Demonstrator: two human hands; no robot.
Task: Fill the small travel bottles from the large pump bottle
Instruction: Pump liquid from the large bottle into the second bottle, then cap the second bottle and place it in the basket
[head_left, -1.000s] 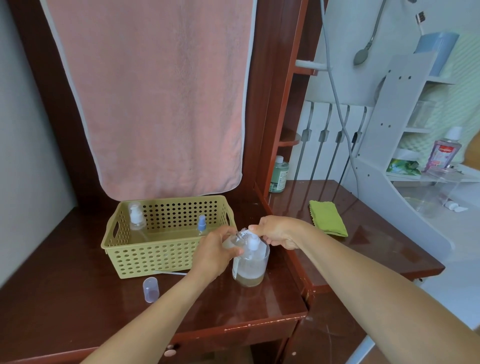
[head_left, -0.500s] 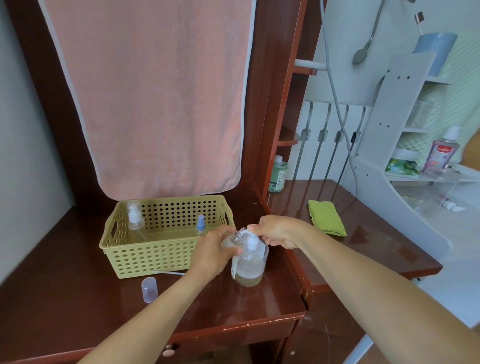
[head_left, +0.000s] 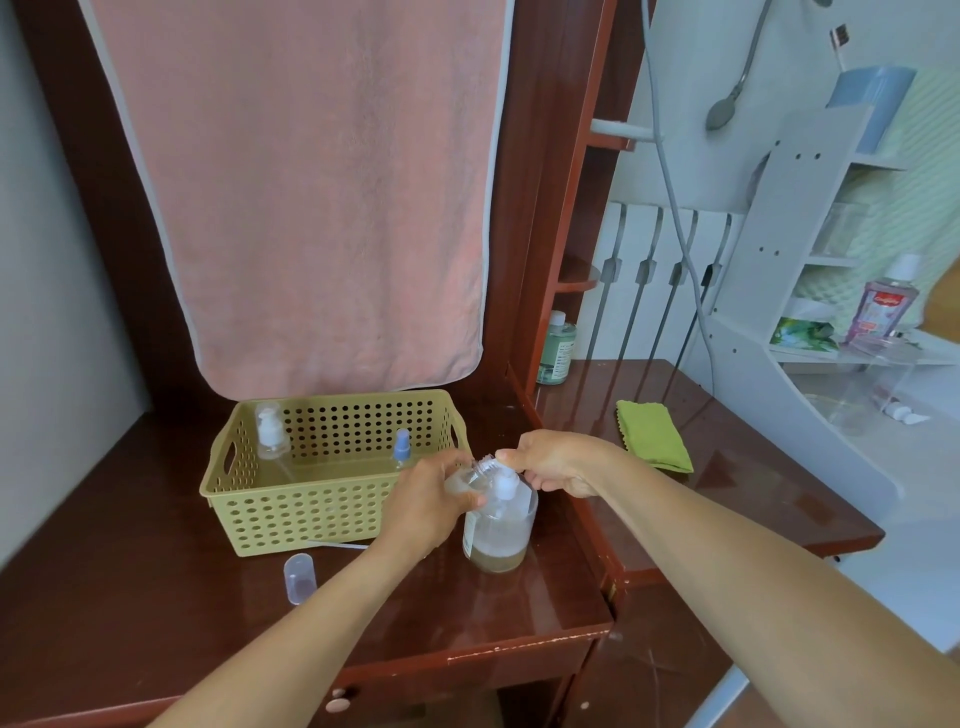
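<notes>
Head: left fingers (head_left: 451, 464) grip travel bottle (head_left: 475, 475); right fingers (head_left: 513, 459) pinch low-filled pump bottle (head_left: 498, 540).

view: head-worn, wide-angle | faces: forward-down | range: close above desk (head_left: 130, 571)

I'm seeing a pink towel (head_left: 311, 197) hanging behind a perforated basket (head_left: 291, 514), a green cloth (head_left: 653, 435) lying on the right desk (head_left: 753, 499), a green bottle (head_left: 557, 349) standing at its back corner, and a pink bottle (head_left: 883, 306) sitting on white shelves (head_left: 810, 358).
</notes>
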